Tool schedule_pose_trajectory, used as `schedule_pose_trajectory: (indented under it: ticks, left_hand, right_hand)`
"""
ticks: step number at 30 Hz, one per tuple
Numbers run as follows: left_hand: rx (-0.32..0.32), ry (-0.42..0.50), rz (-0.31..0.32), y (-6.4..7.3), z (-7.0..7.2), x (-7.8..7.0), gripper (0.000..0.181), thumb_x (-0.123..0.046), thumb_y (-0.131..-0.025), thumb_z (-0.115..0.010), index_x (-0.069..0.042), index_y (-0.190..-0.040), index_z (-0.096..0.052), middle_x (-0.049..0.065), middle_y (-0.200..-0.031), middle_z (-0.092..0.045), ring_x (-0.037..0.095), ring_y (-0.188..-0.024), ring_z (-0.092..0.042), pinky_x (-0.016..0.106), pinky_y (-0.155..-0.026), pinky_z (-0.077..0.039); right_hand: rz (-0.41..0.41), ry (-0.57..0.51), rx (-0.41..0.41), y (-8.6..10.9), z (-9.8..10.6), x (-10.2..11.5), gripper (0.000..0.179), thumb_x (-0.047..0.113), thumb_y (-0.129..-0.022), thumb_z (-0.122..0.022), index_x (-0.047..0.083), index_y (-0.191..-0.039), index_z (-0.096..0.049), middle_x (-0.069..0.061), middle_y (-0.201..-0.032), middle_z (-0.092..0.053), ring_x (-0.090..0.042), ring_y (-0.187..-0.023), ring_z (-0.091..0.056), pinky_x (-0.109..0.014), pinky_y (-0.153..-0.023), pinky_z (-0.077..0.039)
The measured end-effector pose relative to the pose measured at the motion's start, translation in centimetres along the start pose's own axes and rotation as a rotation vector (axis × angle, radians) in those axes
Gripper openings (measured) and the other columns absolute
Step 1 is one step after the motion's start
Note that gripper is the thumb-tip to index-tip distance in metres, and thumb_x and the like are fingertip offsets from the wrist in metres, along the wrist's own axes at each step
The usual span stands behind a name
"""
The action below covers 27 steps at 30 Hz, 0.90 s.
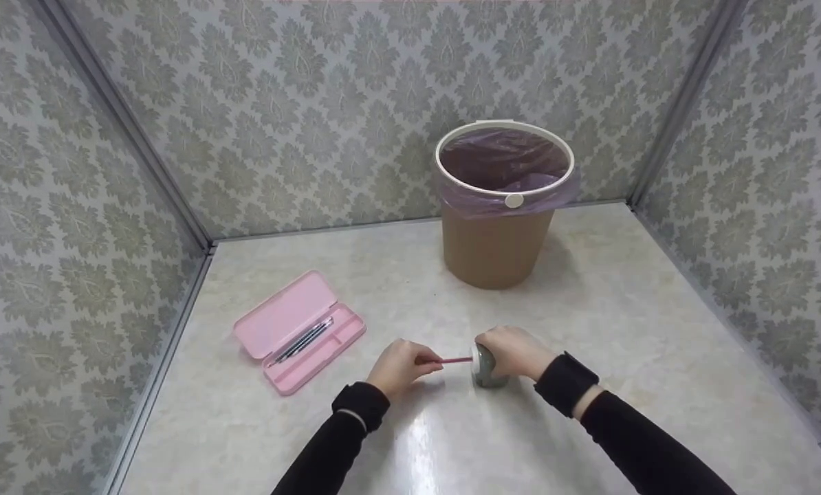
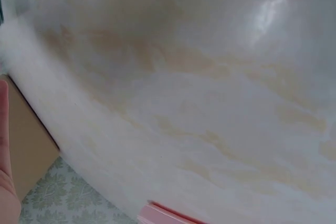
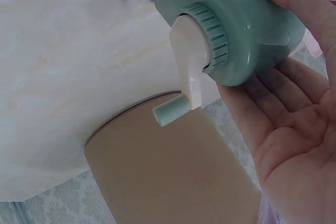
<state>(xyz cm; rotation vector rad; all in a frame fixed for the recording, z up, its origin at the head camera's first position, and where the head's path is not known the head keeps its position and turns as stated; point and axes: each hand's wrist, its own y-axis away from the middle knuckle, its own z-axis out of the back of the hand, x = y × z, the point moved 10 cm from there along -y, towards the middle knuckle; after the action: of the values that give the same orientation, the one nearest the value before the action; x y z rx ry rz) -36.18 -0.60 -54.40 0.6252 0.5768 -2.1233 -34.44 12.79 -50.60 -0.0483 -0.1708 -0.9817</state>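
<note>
No legible text, label, brand, number or sign appears on any item or surface in the three views.

Clock centred on sharpener (image 1: pixel 489 377): bin (image 1: pixel 494 249) blocks twelve; left hand (image 1: pixel 398 368) fills nine, open pink case (image 1: pixel 283 317) beyond. Passing lane at eleven, between case and bin! More bare surface (image 1: pixel 624 292) at two; right forearm (image 1: pixel 634 433) bars four.
</note>
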Motion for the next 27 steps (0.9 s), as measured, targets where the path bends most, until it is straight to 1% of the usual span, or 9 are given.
schedule_pose_trajectory:
  ticks: [4,11,14,20,27]
  left_hand:
    - [0.0,0.02,0.002,0.02,-0.08,0.2,0.013,-0.022,-0.089,-0.079,-0.011,-0.095,-0.083,0.002,-0.088,-0.082,0.009,-0.079,-0.075,0.02,-0.073,-0.056]
    - [0.01,0.037,0.011,0.1,-0.02,0.36,0.013,-0.02,-0.09,-0.078,-0.01,-0.096,-0.083,0.002,-0.089,-0.082,0.01,-0.079,-0.074,0.021,-0.074,-0.056]
    - [0.016,0.044,0.012,0.12,0.02,0.37,0.013,-0.02,-0.09,-0.078,-0.01,-0.096,-0.083,0.002,-0.089,-0.081,0.008,-0.078,-0.073,0.02,-0.073,-0.056]
    - [0.027,0.064,0.041,0.13,-0.11,0.77,0.012,-0.02,-0.09,-0.078,-0.011,-0.096,-0.083,0.001,-0.089,-0.081,0.004,-0.077,-0.07,0.019,-0.072,-0.055]
    - [0.038,0.085,0.05,0.09,-0.12,0.93,0.013,-0.021,-0.09,-0.078,-0.011,-0.096,-0.083,0.001,-0.089,-0.081,0.002,-0.075,-0.068,0.019,-0.07,-0.055]
  right_hand:
    - [0.002,0.014,0.002,0.04,0.06,0.06,0.032,0.005,-0.062,-0.088,0.006,-0.083,-0.064,-0.007,-0.077,-0.068,-0.024,-0.07,-0.062,-0.039,-0.066,-0.052]
    - [-0.006,-0.005,0.011,-0.04,-0.13,0.02,0.033,0.006,-0.063,-0.088,0.005,-0.085,-0.065,-0.008,-0.079,-0.069,-0.024,-0.071,-0.061,-0.04,-0.066,-0.052]
    - [-0.006,-0.013,0.01,-0.04,-0.1,0.0,0.032,0.006,-0.063,-0.089,0.005,-0.086,-0.065,-0.008,-0.079,-0.068,-0.023,-0.071,-0.061,-0.04,-0.066,-0.052]
    - [-0.007,-0.015,0.014,0.02,-0.08,-0.05,0.033,0.007,-0.063,-0.089,0.005,-0.087,-0.066,-0.007,-0.078,-0.068,-0.023,-0.07,-0.061,-0.04,-0.066,-0.052]
    - [-0.009,-0.023,0.011,0.01,-0.05,-0.11,0.031,0.003,-0.063,-0.088,0.005,-0.085,-0.065,-0.006,-0.077,-0.067,-0.022,-0.068,-0.059,-0.038,-0.064,-0.05]
